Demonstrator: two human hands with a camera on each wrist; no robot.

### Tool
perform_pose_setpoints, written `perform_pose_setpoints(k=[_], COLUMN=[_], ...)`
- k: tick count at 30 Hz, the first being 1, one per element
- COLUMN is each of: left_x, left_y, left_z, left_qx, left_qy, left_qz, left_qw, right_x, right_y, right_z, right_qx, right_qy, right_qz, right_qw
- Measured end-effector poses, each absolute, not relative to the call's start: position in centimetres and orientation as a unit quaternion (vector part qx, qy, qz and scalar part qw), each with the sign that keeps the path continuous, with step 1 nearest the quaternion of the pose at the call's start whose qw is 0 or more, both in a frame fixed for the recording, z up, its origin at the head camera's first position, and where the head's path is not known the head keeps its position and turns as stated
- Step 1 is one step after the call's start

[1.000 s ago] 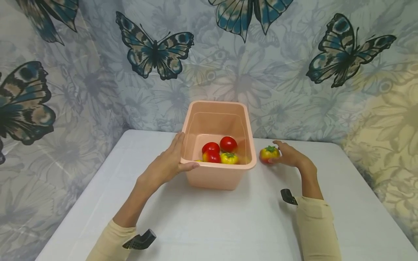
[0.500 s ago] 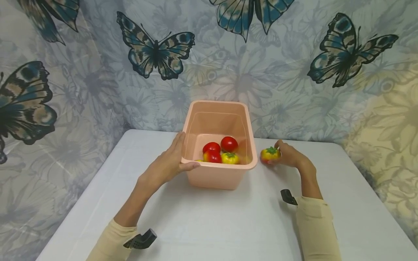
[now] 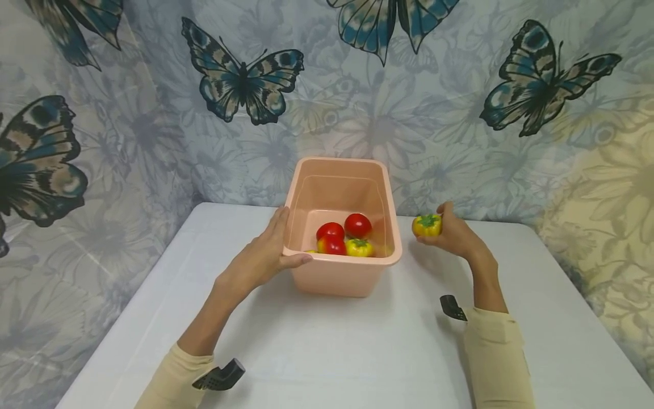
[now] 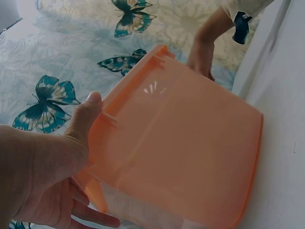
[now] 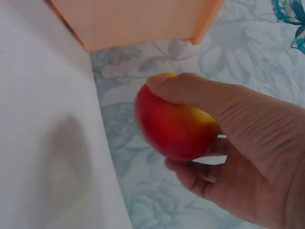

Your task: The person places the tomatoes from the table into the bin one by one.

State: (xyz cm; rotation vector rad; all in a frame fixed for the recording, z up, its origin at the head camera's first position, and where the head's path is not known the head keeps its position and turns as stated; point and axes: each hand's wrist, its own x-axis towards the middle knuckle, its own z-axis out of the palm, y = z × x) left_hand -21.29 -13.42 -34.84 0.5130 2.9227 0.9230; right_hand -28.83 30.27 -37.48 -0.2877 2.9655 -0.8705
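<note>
A peach-coloured plastic bin (image 3: 332, 278) stands on the white table, holding several red and yellow round fruits (image 3: 332, 245). My left hand (image 3: 263, 255) grips its near left corner, with the thumb over the rim and the fingers along the side wall. To the right of the bin, my right hand (image 3: 457, 233) holds a red-and-yellow tomato-like fruit (image 3: 427, 225) with a green leafy top. In the right wrist view, thumb and fingers pinch this fruit (image 5: 176, 124) from opposite sides, and its shadow falls on the table away from it.
The white table (image 3: 327, 352) ends at a fabric backdrop (image 3: 434, 142) printed with butterflies and flowers, close behind the bin. Dark wrist-worn devices (image 3: 219, 376) show at both sleeves.
My right hand has closed around the tomato-like fruit and lifted it up off the table, slightly to the right. My left hand and the bin have stayed in place.
</note>
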Motion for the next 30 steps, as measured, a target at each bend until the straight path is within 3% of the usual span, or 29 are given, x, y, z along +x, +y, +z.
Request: perform_pose_setpoints(k=[10,19,23,30], left_x=[-21.3,-21.3,-21.3,-21.2], left_y=[-13.4,-13.5,-13.5,-13.5], left_z=[-34.8,-34.9,-35.0,-34.9], left_qx=[0.165,0.165,0.165,0.162], left_qy=[0.941,0.942,0.942,0.942], left_qz=[0.294,0.292,0.291,0.292], left_qw=[0.018,0.018,0.018,0.02], right_x=[-28.1,-26.9,-26.2,-25.0], right_y=[29.5,27.8,26.8,25.4], right_z=[-36.2,-34.6,-33.7,-32.2], right_qx=[-0.07,-0.012,-0.023,-0.08], right_qy=[0.944,0.928,0.918,0.903], right_qz=[-0.292,-0.323,-0.332,-0.358], right_qw=[-0.135,-0.184,-0.215,-0.222])
